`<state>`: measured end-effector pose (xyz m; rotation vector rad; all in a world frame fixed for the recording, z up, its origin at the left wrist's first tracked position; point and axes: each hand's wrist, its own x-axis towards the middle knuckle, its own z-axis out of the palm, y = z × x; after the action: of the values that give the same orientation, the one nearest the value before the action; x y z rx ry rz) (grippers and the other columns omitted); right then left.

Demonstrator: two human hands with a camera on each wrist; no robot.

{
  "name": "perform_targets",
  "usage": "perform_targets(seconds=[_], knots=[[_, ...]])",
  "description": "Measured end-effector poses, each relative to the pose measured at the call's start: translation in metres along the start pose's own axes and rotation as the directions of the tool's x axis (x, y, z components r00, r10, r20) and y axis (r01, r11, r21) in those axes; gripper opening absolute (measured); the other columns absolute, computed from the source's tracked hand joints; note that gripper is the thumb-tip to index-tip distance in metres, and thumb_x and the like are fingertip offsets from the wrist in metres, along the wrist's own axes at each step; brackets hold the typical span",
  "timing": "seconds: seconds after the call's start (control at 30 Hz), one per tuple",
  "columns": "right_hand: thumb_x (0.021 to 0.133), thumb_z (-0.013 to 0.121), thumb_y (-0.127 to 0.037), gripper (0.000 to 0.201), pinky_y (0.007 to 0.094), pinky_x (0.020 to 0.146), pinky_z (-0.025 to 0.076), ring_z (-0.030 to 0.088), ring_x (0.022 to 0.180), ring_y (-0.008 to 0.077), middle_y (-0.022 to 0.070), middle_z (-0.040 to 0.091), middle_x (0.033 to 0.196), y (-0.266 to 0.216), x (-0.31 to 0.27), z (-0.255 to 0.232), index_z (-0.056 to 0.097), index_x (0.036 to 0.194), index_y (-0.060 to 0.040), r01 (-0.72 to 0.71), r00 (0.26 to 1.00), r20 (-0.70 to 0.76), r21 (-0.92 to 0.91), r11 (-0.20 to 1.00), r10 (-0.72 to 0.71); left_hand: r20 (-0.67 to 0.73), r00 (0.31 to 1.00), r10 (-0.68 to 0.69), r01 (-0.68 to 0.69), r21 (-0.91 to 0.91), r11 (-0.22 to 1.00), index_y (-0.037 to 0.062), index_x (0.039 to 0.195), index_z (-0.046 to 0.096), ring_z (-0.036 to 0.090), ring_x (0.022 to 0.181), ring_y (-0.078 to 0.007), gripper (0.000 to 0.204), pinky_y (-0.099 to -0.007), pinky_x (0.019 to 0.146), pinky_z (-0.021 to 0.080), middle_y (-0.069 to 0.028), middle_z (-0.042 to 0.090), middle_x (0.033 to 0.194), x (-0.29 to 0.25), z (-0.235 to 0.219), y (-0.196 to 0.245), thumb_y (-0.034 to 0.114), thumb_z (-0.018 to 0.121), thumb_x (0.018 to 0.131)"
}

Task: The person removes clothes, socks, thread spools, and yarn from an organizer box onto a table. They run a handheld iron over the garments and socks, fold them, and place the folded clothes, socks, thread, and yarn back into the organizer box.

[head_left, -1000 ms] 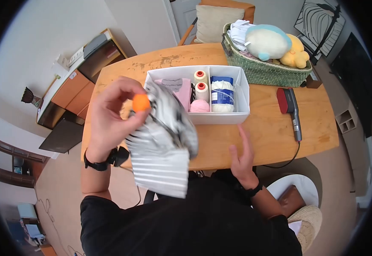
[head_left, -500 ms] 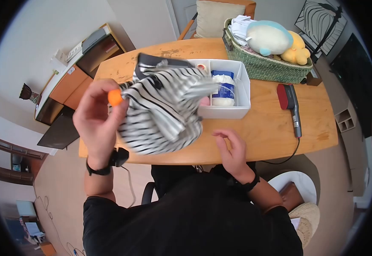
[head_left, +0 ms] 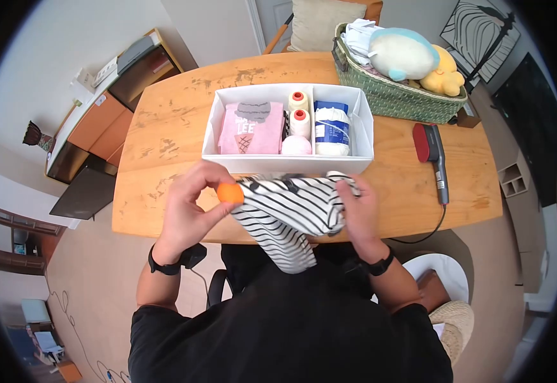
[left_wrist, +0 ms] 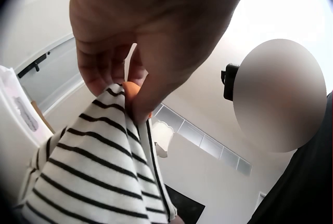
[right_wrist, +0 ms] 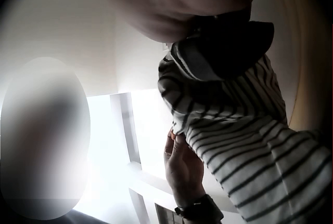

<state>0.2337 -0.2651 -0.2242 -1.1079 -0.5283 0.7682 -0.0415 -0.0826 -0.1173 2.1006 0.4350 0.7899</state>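
A black-and-white striped garment (head_left: 291, 207) is held up between both hands over the table's near edge, its lower part hanging toward the lap. My left hand (head_left: 191, 205) pinches one corner of it between thumb and fingers, together with a round orange piece (head_left: 230, 193). On the other side my right hand (head_left: 361, 214) grips the cloth with the thumb on top. In the left wrist view the striped cloth (left_wrist: 88, 167) drapes down in folds from the pinching fingers. A dark part of the garment (right_wrist: 234, 52) shows beneath the right hand in the right wrist view.
Beyond the garment stands a white divided box (head_left: 253, 165) with a folded pink shirt (head_left: 240, 131), thread cones (head_left: 299, 124), a pale pink ball and blue-labelled white yarn (head_left: 332, 134). A green basket (head_left: 399, 99) of plush toys and a corded handheld brush-like appliance (head_left: 438, 166) are at right.
The striped garment has swung away from the box and lower, uncovering the pink shirt. My right hand has come from empty to gripping the cloth; the left keeps its pinch.
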Motion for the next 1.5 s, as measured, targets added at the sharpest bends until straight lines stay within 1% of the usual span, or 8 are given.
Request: perform_targets(seconds=[0.13,0.23,0.3,0.4,0.47,0.6,0.67,1.5], knots=[[0.095,0.093,-0.004,0.019,0.0318,0.076,0.055,0.069,0.079,0.0172,0.0069,0.076,0.09,-0.05,-0.012,-0.021,0.078,0.102,0.0042,0.467,0.879,0.158,-0.479,0.743,-0.45,0.095,0.995,-0.009,-0.004,0.14,0.99,0.0025,0.113,0.075,0.073,0.103,-0.0246,0.035,-0.0345,0.092,0.058,-0.0089,0.074,0.112,-0.006,0.012,0.007,-0.005,0.094,0.085],[0.092,0.093,-0.002,0.018,0.0338,0.075,0.055,0.069,0.076,0.0222,0.0091,0.073,0.085,-0.053,-0.004,-0.02,0.079,0.101,0.0034,0.51,0.827,0.213,-0.672,0.537,-0.52,0.107,0.993,0.046,-0.068,0.211,0.975,0.0019,0.116,0.075,0.075,0.103,-0.0289,0.035,-0.0365,0.092,0.06,-0.0116,0.076,0.115,0.001,0.023,0.001,-0.004,0.093,0.086],[0.089,0.096,-0.004,0.026,0.0352,0.077,0.056,0.071,0.083,0.0241,0.0111,0.076,0.096,-0.039,0.001,-0.036,0.08,0.108,0.0021,0.33,0.937,0.147,-0.668,0.667,-0.316,0.1,0.992,0.079,-0.103,0.259,0.96,0.0015,0.117,0.076,0.077,0.105,-0.0312,0.035,-0.038,0.092,0.062,-0.013,0.077,0.117,0.005,0.029,-0.004,-0.003,0.092,0.087],[0.087,0.099,-0.008,0.042,0.0371,0.084,0.059,0.073,0.093,0.0281,0.0142,0.077,0.112,-0.036,-0.009,-0.036,0.079,0.122,0.0017,0.394,0.864,0.16,-0.806,0.442,-0.478,0.124,0.987,0.107,-0.132,0.217,0.967,0.001,0.123,0.077,0.08,0.111,-0.0345,0.036,-0.0422,0.097,0.064,-0.0146,0.08,0.121,0.009,0.036,-0.006,0.0,0.092,0.09],[0.087,0.101,-0.014,0.057,0.0391,0.092,0.061,0.075,0.105,0.0323,0.0162,0.075,0.127,-0.044,-0.017,-0.027,0.075,0.136,0.0018,0.561,0.695,0.325,-0.802,0.202,-0.641,0.133,0.984,0.117,-0.14,0.179,0.974,0.0009,0.122,0.077,0.08,0.111,-0.0346,0.036,-0.042,0.096,0.064,-0.0144,0.081,0.12,0.013,0.045,-0.005,0.0,0.092,0.09],[0.088,0.1,-0.015,0.063,0.0416,0.097,0.062,0.076,0.109,0.0358,0.0172,0.077,0.127,-0.034,-0.027,0.012,0.073,0.141,0.0028,0.723,0.669,0.502,-0.61,0.324,-0.549,0.202,0.963,0.177,-0.191,0.054,0.98,0.0007,0.122,0.081,0.081,0.107,-0.0326,0.033,-0.0402,0.093,0.066,-0.0134,0.083,0.118,0.02,0.074,-0.003,0.003,0.092,0.092],[0.088,0.1,-0.015,0.063,0.0415,0.094,0.063,0.078,0.107,0.0351,0.0184,0.079,0.124,-0.014,-0.028,0.021,0.073,0.142,0.0036,0.608,0.79,0.477,-0.536,0.585,-0.384,0.224,0.951,0.211,-0.217,0.003,0.976,-0.0003,0.122,0.085,0.084,0.103,-0.0314,0.03,-0.0394,0.09,0.068,-0.014,0.084,0.118,0.023,0.087,-0.009,0.004,0.092,0.093],[0.094,0.097,-0.012,0.042,0.0377,0.09,0.067,0.086,0.103,0.0306,0.0187,0.086,0.116,0.004,-0.015,0.019,0.081,0.129,0.0043,0.46,0.888,0.291,-0.572,0.679,-0.357,0.366,0.926,0.09,-0.082,-0.037,0.996,0.0018,0.117,0.087,0.083,0.096,-0.028,0.022,-0.0374,0.086,0.066,-0.0127,0.087,0.106,0.057,0.089,-0.03,0.001,0.09,0.095]])
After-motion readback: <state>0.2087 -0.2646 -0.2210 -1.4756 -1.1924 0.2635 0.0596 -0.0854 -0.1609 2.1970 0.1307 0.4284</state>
